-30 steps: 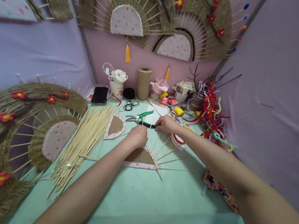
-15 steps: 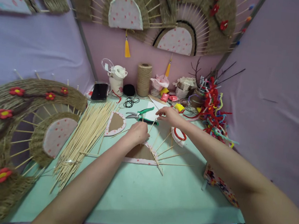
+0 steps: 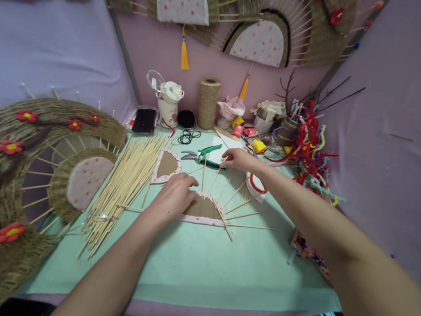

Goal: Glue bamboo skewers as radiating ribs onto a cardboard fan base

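A half-round cardboard piece [image 3: 204, 209] with a pink-spotted white edge lies on the table, thin bamboo sticks [image 3: 237, 197] fanning out from its curved side. My left hand [image 3: 176, 194] is over its left part, thumb and forefinger apart, holding nothing I can see. Behind the fan, my right hand [image 3: 239, 160] has its fingertips closed at the upper end of a slanting stick [image 3: 213, 179]. Green-handled pruning shears [image 3: 200, 158] lie just left of those fingers. A second cardboard half-round [image 3: 168, 167] rests beyond my left hand.
A pile of bamboo sticks [image 3: 132, 179] covers the table's left. Beside it stands a woven fan [image 3: 60, 171] with red flowers. Along the back are a twine spool [image 3: 208, 104] and a white pot [image 3: 169, 103]. Coloured pipe cleaners [image 3: 312, 149] crowd the right. A red-and-white oval [image 3: 256, 185] lies nearer.
My left hand has opened and drawn back to the left from an upright stick in the fan. My right hand stays at its stick. The view has tilted slightly.
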A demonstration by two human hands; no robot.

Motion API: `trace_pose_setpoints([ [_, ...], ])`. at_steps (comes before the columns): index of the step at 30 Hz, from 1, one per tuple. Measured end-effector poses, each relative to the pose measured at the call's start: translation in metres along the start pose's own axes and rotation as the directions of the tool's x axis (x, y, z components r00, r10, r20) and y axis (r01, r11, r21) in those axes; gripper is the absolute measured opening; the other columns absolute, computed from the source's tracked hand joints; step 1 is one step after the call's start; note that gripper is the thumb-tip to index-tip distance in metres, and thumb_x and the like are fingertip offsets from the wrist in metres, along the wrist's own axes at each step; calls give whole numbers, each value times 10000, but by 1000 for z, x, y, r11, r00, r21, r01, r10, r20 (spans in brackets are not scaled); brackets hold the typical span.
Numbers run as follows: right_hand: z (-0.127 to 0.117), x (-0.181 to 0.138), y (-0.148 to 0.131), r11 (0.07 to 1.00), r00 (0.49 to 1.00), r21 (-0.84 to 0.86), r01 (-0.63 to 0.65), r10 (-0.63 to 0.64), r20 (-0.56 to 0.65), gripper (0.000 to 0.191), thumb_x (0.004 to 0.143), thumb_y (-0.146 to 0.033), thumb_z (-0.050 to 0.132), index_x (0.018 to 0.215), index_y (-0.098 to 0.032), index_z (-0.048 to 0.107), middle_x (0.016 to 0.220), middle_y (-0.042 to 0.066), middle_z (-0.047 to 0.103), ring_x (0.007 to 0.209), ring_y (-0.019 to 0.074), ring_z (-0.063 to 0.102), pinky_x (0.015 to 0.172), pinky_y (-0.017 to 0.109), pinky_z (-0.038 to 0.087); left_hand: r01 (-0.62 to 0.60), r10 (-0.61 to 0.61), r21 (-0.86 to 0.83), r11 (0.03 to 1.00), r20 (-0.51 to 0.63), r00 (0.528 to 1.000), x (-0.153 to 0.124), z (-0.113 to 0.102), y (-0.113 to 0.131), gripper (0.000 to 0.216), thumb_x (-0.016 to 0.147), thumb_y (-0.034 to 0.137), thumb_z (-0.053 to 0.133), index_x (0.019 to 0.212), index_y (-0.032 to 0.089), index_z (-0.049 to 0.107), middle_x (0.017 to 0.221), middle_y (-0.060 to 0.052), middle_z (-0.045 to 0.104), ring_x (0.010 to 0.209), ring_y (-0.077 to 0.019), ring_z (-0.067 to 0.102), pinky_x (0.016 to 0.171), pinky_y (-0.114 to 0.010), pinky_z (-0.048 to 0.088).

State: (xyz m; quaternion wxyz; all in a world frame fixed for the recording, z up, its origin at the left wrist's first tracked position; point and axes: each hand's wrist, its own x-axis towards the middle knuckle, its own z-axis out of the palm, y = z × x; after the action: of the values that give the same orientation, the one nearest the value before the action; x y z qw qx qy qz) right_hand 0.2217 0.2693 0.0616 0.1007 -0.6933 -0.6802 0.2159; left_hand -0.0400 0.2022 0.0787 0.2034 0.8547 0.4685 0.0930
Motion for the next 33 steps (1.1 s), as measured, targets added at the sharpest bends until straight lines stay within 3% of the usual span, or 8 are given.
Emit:
trace_pose_setpoints([
  [4,0,2,-5,999,999,28,-41,41,-16,320,758,-377,762,998,-170,719,901,53,728,770,154,645,684,236,468,-7,7,-2,1000,34,999,-5,5,-3,407,835,323,577,1211,168,603,1197,-105,595,1204,-275,501,991,-362,412],
  [11,6,3,-14,994,993,63,-87,92,-71,259,725,-306,767,937,-164,721,835,31,720,732,140,625,649,225,458,-24,26,-12,1000,137,990,-4,8,-5,471,744,316,621,1188,166,581,1189,-109,548,1171,-288,480,936,-355,431],
  [24,13,6,-23,995,993,71,-71,77,-93,252,700,-259,744,931,-159,736,843,30,725,716,141,622,618,218,458,-50,47,8,999,215,975,-4,11,-3,358,711,240,586,1066,188,587,1069,-100,538,1084,-289,459,901,-373,419],
  [33,16,12,-23,996,994,62,-59,64,-83,283,694,-283,754,951,-166,734,836,34,736,727,151,626,641,235,478,-73,71,4,997,209,975,-3,14,-6,307,723,239,590,1025,183,590,1066,-98,537,1077,-285,465,903,-372,418],
])
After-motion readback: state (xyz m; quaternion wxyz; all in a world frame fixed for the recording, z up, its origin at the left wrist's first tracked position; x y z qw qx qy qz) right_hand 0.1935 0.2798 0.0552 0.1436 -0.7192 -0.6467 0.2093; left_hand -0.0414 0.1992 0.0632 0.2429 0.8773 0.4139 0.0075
